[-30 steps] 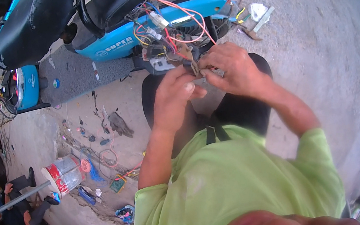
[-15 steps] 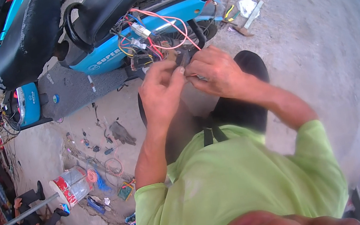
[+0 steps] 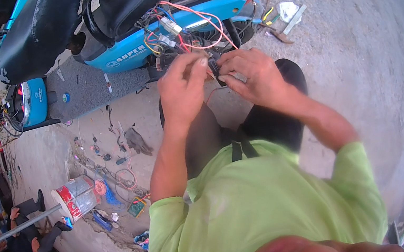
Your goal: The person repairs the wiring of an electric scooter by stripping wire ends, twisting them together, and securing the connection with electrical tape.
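Two of your hands meet below the blue scooter (image 3: 146,50), left hand (image 3: 182,89) and right hand (image 3: 249,75) fingers pinching a small black connector (image 3: 214,69), red wires (image 3: 195,20) trailing up to the scooter's open side.

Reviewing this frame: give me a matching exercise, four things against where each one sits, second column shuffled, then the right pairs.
Things:
1. black connector
2. red-and-white can
3. blue scooter
4. green shirt

Places:
A. on the ground at lower left, among scattered tools
B. pinched between the left hand and right hand
C. bottom of the picture, on the person's own torso
D. across the top, seat raised, wires exposed

Pairs: 1-B, 2-A, 3-D, 4-C
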Demonstrator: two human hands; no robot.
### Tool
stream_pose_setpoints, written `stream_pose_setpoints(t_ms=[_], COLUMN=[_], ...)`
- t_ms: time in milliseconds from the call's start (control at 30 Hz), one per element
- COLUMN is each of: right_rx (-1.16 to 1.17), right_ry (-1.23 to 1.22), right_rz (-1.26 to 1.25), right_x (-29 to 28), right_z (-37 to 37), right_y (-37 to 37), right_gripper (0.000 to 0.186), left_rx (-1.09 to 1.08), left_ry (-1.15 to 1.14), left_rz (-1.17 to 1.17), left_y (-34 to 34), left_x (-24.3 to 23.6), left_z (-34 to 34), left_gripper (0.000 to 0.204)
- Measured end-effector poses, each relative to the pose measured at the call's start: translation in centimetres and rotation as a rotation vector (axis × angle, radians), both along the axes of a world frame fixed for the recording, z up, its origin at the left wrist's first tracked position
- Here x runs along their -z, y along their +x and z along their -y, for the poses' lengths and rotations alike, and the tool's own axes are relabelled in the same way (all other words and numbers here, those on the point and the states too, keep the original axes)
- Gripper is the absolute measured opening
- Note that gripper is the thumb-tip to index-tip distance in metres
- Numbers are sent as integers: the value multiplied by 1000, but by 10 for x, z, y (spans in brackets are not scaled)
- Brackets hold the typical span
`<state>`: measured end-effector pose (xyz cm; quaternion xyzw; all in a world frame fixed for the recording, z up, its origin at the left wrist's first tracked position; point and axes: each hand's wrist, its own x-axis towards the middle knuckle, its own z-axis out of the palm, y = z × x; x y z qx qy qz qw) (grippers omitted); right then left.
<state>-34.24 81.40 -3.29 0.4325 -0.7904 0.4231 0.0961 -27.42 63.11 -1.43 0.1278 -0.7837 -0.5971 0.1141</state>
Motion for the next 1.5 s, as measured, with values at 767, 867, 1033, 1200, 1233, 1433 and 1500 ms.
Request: stream_pose_setpoints(t_ms=[767,867,1033,1200,1233,1433,1500], right_rx=[-88,-88,-55,-57,-55,-62,-16], right_ry=[71,95,101,154,153,62,36], right_rz=[261,151,57,39,40,-96,-143], right_x=[5,6,8,3,2,5,4], right_z=[12,12,9,6,7,6,5], right_y=[6,7,6,8,9,9,11], right_gripper=[16,16,17,21,21,15,16], left_rx=[-80,-62,-39,-17,-13,-29,-4], left_ry=[476,518,629,609,577,727,724], left_rz=[170,186,197,124,80,-6,-67], left_y=[52,57,64,67,68,37,30], left_x=[39,39,38,25,22,12,15], left_z=[-4,2,11,6,5,-2,-4], left_gripper=[15,16,15,15,15,20,23])
